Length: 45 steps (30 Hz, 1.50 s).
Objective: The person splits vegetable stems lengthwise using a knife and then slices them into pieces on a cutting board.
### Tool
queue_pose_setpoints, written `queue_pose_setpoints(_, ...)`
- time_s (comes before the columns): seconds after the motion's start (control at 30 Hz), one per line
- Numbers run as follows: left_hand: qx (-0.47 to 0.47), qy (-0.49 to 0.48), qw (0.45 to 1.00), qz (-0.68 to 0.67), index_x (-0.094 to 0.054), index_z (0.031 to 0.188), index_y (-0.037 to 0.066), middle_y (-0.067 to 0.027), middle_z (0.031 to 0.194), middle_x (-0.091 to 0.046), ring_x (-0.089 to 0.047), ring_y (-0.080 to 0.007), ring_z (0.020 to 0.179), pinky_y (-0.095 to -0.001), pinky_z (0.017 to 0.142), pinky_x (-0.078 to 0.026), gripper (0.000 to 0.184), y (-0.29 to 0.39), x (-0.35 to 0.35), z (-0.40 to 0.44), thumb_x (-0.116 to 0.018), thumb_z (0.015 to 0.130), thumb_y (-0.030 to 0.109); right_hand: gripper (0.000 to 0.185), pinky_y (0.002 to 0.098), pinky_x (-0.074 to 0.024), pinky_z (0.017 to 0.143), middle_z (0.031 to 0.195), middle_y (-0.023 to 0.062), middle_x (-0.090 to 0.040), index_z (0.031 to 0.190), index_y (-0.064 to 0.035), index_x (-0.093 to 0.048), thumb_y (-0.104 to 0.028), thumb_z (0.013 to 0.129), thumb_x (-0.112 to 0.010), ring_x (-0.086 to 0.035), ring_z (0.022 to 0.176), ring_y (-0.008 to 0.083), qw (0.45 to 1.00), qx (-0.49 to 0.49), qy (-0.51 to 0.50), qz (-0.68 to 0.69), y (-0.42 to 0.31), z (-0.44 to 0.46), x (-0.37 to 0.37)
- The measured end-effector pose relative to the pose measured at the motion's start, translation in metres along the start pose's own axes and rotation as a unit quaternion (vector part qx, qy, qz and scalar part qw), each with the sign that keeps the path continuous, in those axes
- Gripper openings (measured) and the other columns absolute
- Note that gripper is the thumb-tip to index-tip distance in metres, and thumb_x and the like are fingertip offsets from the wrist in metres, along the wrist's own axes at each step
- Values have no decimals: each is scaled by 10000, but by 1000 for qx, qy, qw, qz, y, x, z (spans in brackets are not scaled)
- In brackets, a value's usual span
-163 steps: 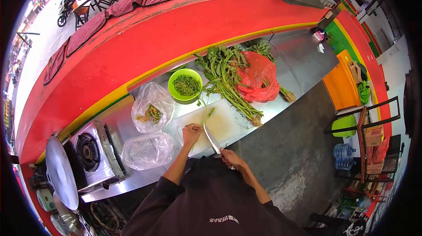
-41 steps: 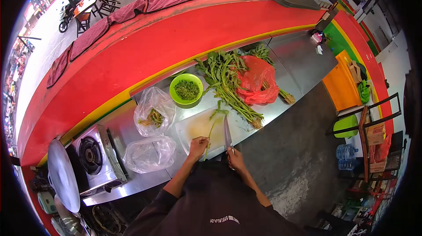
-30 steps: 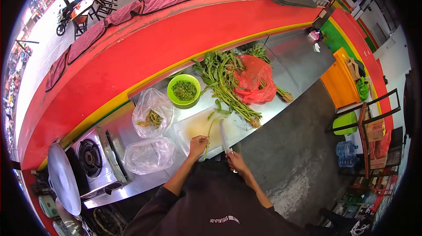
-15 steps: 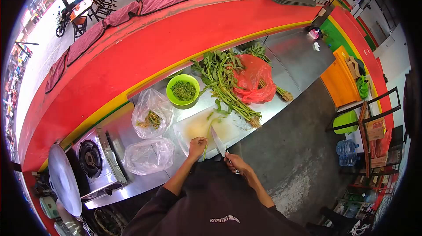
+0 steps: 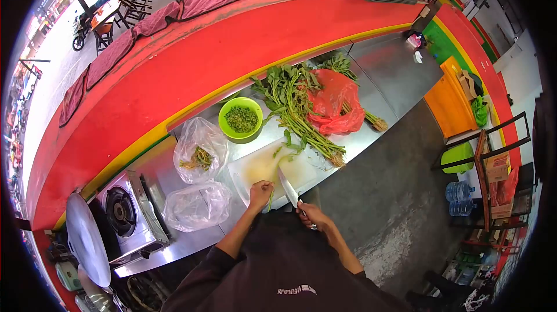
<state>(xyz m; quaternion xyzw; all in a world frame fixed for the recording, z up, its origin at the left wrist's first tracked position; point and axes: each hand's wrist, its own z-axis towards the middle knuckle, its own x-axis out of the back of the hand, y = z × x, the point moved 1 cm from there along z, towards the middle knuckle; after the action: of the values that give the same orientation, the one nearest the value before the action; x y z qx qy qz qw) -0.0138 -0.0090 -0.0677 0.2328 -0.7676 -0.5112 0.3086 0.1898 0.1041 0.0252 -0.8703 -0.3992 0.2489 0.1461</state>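
My left hand (image 5: 261, 193) is closed round a green stem (image 5: 270, 199) at the near part of the white cutting board (image 5: 246, 168). In my right hand (image 5: 310, 214) is the handle of a knife (image 5: 288, 186), its blade slanting up and left over the board. Leafy tops (image 5: 295, 144) lie on the board's far part. Behind the board stands a green bowl (image 5: 241, 118) of chopped greens (image 5: 241, 118). A heap of leafy stalks (image 5: 293, 105) with roots lies to the right, beside a red plastic bag (image 5: 335, 103).
Left of the board are a clear bag (image 5: 200, 145) with trimmings and another clear bag (image 5: 196, 206). A gas stove (image 5: 125, 213) and a large metal lid (image 5: 87, 240) stand farther left. A red wall (image 5: 220, 59) borders the steel counter (image 5: 394, 80).
The knife has swung from pointing nearly straight up to slanting left, its tip now nearer the stem. My left hand stays closed on the stem, which showed longer above the fingers earlier.
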Motion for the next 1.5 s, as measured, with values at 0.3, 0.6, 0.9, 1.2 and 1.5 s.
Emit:
queue_pose_setpoints(0.3,-9,-17,999,-37,-715,900,-33,-82,739,-714,-660,-113,670,-266,641,-525,199,-4,-1,2,-693,893,165,406,283,-306,385,590,-30,-412,871,-108,-497,-481,1022,-447,-341,427,93,986,64,73,-138,13,15,4)
queue_pose_setpoints(0.6,32,-43,992,-113,-699,978,-42,-74,812,-702,-642,-111,734,-253,679,-504,185,2,3,5,-672,908,127,443,306,-350,390,633,-4,-465,857,-86,-537,-491,1015,-452,-411,472,110,953,143,126,-234,29,33,15)
queue_pose_setpoints(0.9,47,-53,994,-84,-695,1002,-55,-84,810,-705,-655,-124,723,-255,664,-525,196,13,6,5,-658,895,105,372,264,-275,374,571,-42,-364,882,-125,-464,-468,1024,-443,-311,423,77,998,-7,24,-52,1,6,5)
queue_pose_setpoints(1.2,52,-20,995,-83,-706,1013,-44,-83,846,-718,-673,-136,753,-273,700,-557,187,0,-10,32,-649,883,77,417,289,-297,388,600,-21,-433,873,-94,-514,-478,1021,-446,-370,430,98,989,42,76,-118,11,14,1)
queue_pose_setpoints(1.5,45,-49,993,-100,-721,1011,-21,-50,849,-699,-631,-104,757,-245,711,-507,181,14,-14,29,-687,880,98,556,497,-467,843,905,300,-660,969,62,-631,-455,1013,-430,-650,925,439,907,154,215,-328,31,41,6)
